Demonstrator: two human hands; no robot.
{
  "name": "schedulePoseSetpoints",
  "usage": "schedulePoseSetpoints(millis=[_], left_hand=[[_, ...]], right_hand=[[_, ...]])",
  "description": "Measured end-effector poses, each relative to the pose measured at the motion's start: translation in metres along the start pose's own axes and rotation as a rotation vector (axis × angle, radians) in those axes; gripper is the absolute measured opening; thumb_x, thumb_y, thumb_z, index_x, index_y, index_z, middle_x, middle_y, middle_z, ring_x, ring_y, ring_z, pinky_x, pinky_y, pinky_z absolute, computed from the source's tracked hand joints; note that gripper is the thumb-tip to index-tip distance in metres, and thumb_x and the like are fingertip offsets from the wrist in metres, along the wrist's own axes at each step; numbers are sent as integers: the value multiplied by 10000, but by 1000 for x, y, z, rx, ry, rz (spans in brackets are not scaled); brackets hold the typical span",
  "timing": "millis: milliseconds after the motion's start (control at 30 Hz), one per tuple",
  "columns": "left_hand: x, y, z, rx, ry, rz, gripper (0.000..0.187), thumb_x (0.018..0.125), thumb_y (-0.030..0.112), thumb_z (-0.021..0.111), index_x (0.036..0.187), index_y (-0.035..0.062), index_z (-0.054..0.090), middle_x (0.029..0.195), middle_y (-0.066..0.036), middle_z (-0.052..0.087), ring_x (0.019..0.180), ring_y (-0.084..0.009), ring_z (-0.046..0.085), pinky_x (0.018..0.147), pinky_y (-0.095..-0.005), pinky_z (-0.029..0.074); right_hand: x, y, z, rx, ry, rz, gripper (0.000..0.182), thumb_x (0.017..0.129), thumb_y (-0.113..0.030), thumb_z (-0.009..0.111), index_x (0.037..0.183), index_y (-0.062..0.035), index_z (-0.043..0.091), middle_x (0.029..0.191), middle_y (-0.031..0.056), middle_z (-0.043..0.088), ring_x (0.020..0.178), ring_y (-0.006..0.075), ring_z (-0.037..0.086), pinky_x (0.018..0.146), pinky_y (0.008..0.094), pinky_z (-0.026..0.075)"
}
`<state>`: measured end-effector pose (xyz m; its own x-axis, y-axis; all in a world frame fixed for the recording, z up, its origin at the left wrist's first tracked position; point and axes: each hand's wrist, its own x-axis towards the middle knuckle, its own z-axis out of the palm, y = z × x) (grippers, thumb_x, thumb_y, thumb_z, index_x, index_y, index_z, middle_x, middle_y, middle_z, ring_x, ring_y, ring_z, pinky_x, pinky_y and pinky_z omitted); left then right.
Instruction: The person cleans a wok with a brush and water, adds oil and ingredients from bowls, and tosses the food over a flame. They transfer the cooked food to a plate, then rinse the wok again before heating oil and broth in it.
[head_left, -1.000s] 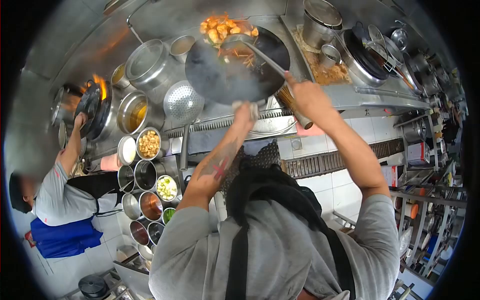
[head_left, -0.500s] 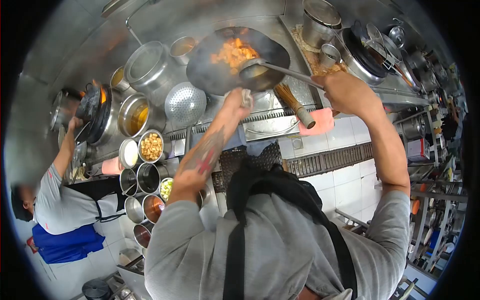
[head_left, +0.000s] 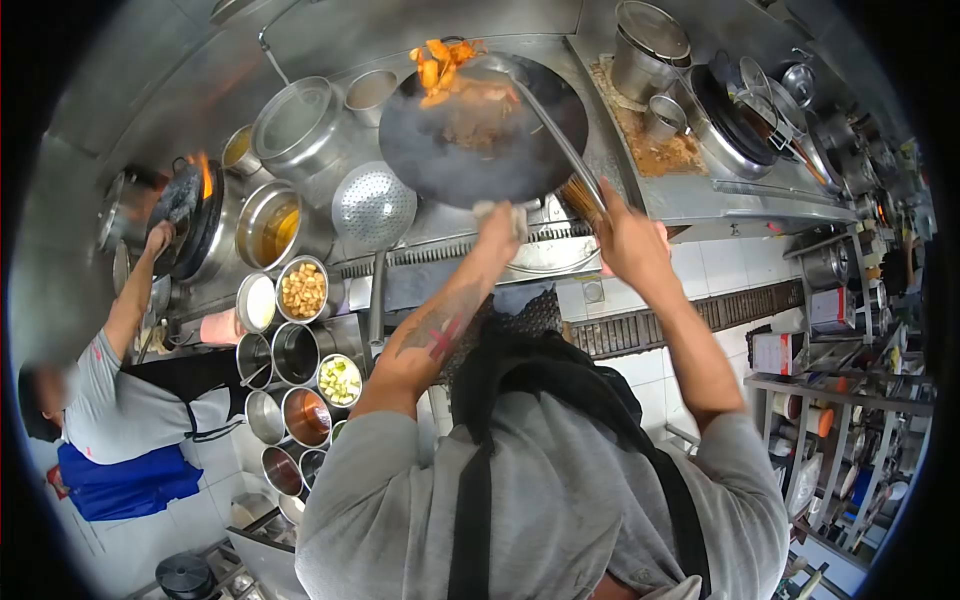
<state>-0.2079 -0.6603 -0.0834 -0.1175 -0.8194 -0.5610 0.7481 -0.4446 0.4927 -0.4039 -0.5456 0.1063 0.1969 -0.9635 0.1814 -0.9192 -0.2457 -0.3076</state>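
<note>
My left hand (head_left: 496, 234) is closed around the near-side handle of a dark wok (head_left: 450, 178), with a folded pale cloth (head_left: 514, 216) between the palm and the metal. Orange chunks of food (head_left: 437, 72) are bunched at the wok's far rim, some of them up in the air, and smoke drifts over the pan. In my right hand (head_left: 632, 245) is the long handle of a metal ladle (head_left: 558, 132). Its bowl is at the far side of the wok, beside the food, partly blurred. A bamboo brush (head_left: 580, 200) lies partly hidden behind the ladle handle.
Left of the wok are a perforated strainer (head_left: 374, 205), a covered pot (head_left: 297, 120) and a pot of yellow oil (head_left: 268, 226). Several ingredient tins (head_left: 303, 288) stand nearer. A co-worker (head_left: 140, 400) handles another wok (head_left: 190, 215) by a flame. A second range (head_left: 760, 195) is at right.
The food has moved from the wok's middle to its far rim, partly airborne. The ladle has swung steeper, with my right hand lower and further left. My left hand has shifted slightly right and nearer.
</note>
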Motion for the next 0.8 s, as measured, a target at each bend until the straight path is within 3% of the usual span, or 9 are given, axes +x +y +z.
schedulePoseSetpoints(millis=[133,267,333,400,500,633,700,767,800], left_hand=[[51,39,11,-34,-7,18,69,993,185,497,958,130,520,759,-52,571,590,-205,579,498,-364,519],[54,63,32,-75,37,4,102,962,153,496,873,123,538,737,-52,578,609,-203,598,464,-373,499],[43,67,25,-118,27,-33,92,961,167,507,891,127,551,753,-52,583,626,-206,604,493,-374,508],[13,70,7,-45,-206,-11,161,959,261,577,1019,114,555,779,-54,589,670,-225,611,551,-359,532],[-41,62,-40,39,-97,31,321,893,361,681,1061,105,584,784,-49,593,739,-252,631,617,-382,553],[-90,57,-91,337,-5,-57,409,899,351,642,1188,72,565,956,-125,628,888,-301,637,787,-449,556],[-103,58,-77,35,-159,-169,473,914,309,532,1283,14,516,1097,-212,622,967,-342,637,858,-483,534],[-81,62,-57,32,-234,-194,551,903,302,448,1354,-14,459,1160,-268,608,1009,-392,636,884,-523,522],[-56,61,-56,32,-294,-187,525,909,295,454,1333,-13,465,1172,-282,589,1014,-414,630,871,-531,528]], right_hand=[[-5,18,38,377,-16,146,564,916,-153,598,1442,-44,427,648,162,625,500,274,582,522,367,478],[15,24,87,640,-85,375,533,927,-166,593,1406,3,430,1007,259,657,779,343,676,706,424,534],[1,16,108,911,-167,535,543,949,-189,580,1433,-31,391,888,182,640,573,233,618,518,371,503],[-12,24,140,1208,-348,746,513,970,-199,559,1416,-26,375,767,113,599,480,168,558,423,318,453],[-17,30,162,1031,-261,696,498,963,-189,567,1378,18,386,686,105,580,464,166,547,412,326,447],[44,34,115,730,-147,500,310,946,-233,593,1086,43,572,640,97,581,451,173,557,422,348,458],[98,24,85,487,-157,474,366,956,-276,578,1127,47,571,741,205,662,589,304,664,554,426,524],[167,67,136,235,66,123,403,959,-285,566,1199,39,560,917,271,691,817,422,685,751,473,538],[199,60,126,271,-92,154,387,944,-268,562,1180,38,575,892,259,695,765,378,700,685,457,550]])
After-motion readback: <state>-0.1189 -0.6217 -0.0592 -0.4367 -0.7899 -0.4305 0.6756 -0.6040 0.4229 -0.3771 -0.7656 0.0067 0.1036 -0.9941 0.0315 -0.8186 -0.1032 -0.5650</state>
